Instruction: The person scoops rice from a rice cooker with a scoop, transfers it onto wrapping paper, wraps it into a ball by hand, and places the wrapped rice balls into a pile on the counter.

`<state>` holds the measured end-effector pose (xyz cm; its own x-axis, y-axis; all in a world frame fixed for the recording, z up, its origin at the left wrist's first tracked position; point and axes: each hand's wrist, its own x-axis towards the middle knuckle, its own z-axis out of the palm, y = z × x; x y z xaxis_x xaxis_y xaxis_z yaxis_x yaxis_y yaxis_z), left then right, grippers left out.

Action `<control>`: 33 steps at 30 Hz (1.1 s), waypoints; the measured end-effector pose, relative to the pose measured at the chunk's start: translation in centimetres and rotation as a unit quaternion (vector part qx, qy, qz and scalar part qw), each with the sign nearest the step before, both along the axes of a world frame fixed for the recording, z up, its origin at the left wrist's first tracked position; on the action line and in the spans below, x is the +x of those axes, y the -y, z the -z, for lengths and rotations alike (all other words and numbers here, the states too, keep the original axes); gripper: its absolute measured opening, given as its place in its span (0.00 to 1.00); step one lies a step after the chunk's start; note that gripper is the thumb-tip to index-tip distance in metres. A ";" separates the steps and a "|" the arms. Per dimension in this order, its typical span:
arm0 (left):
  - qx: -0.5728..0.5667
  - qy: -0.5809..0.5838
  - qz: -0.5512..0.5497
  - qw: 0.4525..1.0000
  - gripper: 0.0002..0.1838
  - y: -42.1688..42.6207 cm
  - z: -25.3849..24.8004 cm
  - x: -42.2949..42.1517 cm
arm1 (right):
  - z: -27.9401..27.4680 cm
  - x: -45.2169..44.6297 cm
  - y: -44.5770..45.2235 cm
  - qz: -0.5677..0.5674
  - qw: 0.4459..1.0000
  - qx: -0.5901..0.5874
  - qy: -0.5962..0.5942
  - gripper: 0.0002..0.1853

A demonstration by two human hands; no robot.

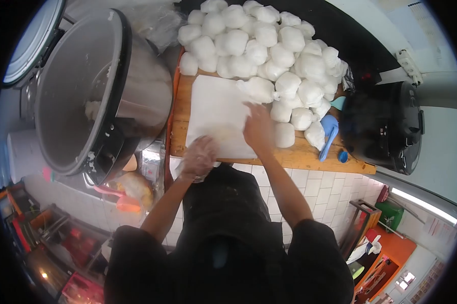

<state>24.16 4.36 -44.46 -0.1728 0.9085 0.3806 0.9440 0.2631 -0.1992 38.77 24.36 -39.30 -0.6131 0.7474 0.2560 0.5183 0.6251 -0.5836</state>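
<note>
My left hand, in a clear plastic glove, is at the lower left corner of a stack of white paper sheets on the wooden board. Its fingers are blurred, and what they hold, if anything, cannot be made out. My right hand is bare and blurred over the right edge of the paper, beside the white wrapped bundles. One bundle lies at the paper's upper right corner. Many more white bundles are piled along the back and right of the board.
A large open pot with white remains inside stands at the left. Pink and orange utensils lie below it. A blue scoop and a blue cap sit right of the bundles. A black cooker stands at the far right.
</note>
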 end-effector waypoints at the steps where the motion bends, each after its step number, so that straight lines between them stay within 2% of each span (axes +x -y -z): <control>1: -0.022 0.264 0.168 0.950 0.28 -1.0 -2.0 0.5 | 0.4 -2.5 -0.7 -0.062 0.998 0.001 -0.028 0.30; 2: -0.024 0.264 0.167 0.950 0.28 -1.5 -2.0 1.2 | 0.7 -4.3 -1.1 -0.077 0.997 0.005 -0.022 0.33; 4: 0.053 0.463 0.007 0.885 0.39 -2.9 -1.7 1.1 | 1.8 -5.8 -2.0 -0.099 0.986 -0.048 0.128 0.28; 5: 0.064 0.533 0.023 0.843 0.41 -3.1 -2.1 0.8 | 1.1 -6.3 -2.0 -0.098 0.986 -0.048 0.126 0.28; 6: 0.077 0.599 0.035 0.796 0.44 -3.2 -2.4 0.4 | 0.4 -6.5 -2.2 -0.098 0.973 -0.115 0.177 0.23; 7: 0.068 0.539 0.021 0.839 0.45 -3.0 -2.7 0.4 | -0.3 -6.7 -2.3 -0.096 0.952 -0.182 0.228 0.19; 8: 0.057 0.476 0.006 0.878 0.46 -3.1 -3.6 0.3 | -1.4 -6.4 -1.8 -0.099 0.951 -0.181 0.230 0.19; 9: 0.060 0.476 0.005 0.877 0.46 -3.4 -4.2 0.4 | -2.7 -5.7 -0.5 -0.089 0.967 -0.155 0.183 0.14; 10: 0.139 0.507 -0.008 0.851 0.42 -3.9 -4.9 0.8 | -3.5 -4.8 1.2 -0.080 0.979 -0.131 0.135 0.08; 12: 0.217 0.533 -0.025 0.818 0.37 -4.5 -6.5 1.6 | -0.9 -1.8 6.1 -0.160 0.978 0.083 0.106 0.12; 13: 0.302 0.709 0.020 0.636 0.33 -4.4 -7.6 2.1 | 0.0 -0.4 8.8 -0.145 0.984 0.060 0.085 0.16; 14: 0.211 0.599 0.025 0.772 0.30 -3.4 -7.0 1.1 | 0.7 0.4 10.5 -0.129 0.989 0.040 0.062 0.20; 15: 0.128 0.428 0.023 0.895 0.26 -2.3 -6.3 0.1 | 1.1 1.1 10.9 -0.132 0.988 0.041 0.061 0.20; 16: 0.081 0.260 0.034 0.962 0.24 -1.2 -5.6 -0.9 | 1.5 1.9 11.2 -0.142 0.986 0.043 0.077 0.22; 17: -0.022 0.426 -0.106 0.898 0.23 -0.3 -5.7 -0.3 | 1.6 2.3 11.4 -0.148 0.984 0.042 0.093 0.25; 19: -0.038 0.304 0.009 0.952 0.24 1.2 -5.8 0.8 | 2.2 2.8 11.9 -0.135 0.987 0.026 0.089 0.26; 20: -0.043 0.304 0.011 0.952 0.24 1.4 -5.3 1.9 | 2.2 3.1 12.1 -0.130 0.988 0.017 0.083 0.26; 22: 0.013 0.465 -0.019 0.885 0.25 1.2 -2.4 3.3 | 3.6 4.3 11.7 -0.099 0.993 0.007 0.067 0.25; 24: 0.007 0.457 -0.027 0.889 0.25 1.6 -0.2 1.5 | 5.2 5.5 10.3 -0.064 0.996 0.002 0.055 0.25; 26: -0.074 0.491 0.014 0.868 0.24 2.2 1.1 -0.5 | 6.3 6.2 8.8 -0.098 0.993 0.047 0.053 0.20; 27: -0.042 0.499 0.036 0.865 0.22 2.1 3.2 -1.6 | 6.4 5.3 8.1 -0.067 0.997 0.017 0.045 0.13; 28: -0.041 0.498 0.036 0.865 0.22 1.2 5.4 -2.7 | 5.7 4.0 7.0 -0.067 0.997 0.018 0.044 0.13; 29: 0.072 0.668 0.133 0.729 0.20 0.1 7.4 -3.9 | 4.1 2.6 5.8 -0.038 0.990 -0.086 0.104 0.10; 30: 0.056 0.691 0.102 0.713 0.16 -0.3 6.2 -4.3 | 2.5 1.6 4.7 -0.008 0.969 -0.188 0.163 0.07; 31: 0.041 0.713 0.070 0.696 0.13 -0.8 5.0 -4.7 | 1.1 1.0 3.8 -0.004 0.968 -0.189 0.164 0.07; 32: 0.043 0.714 0.073 0.695 0.13 -1.6 4.7 -4.9 | -0.1 0.5 2.5 -0.008 0.979 -0.133 0.154 0.06; 33: -0.003 0.732 0.019 0.681 0.12 -3.0 4.4 -5.6 | -0.2 0.3 2.2 -0.010 0.984 -0.105 0.146 0.05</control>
<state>18.59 7.32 -48.84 -0.3384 0.9240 -0.1782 0.1373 0.2358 0.9621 39.02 22.18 -39.05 -0.6523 0.7523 -0.0923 0.6722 0.5180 -0.5290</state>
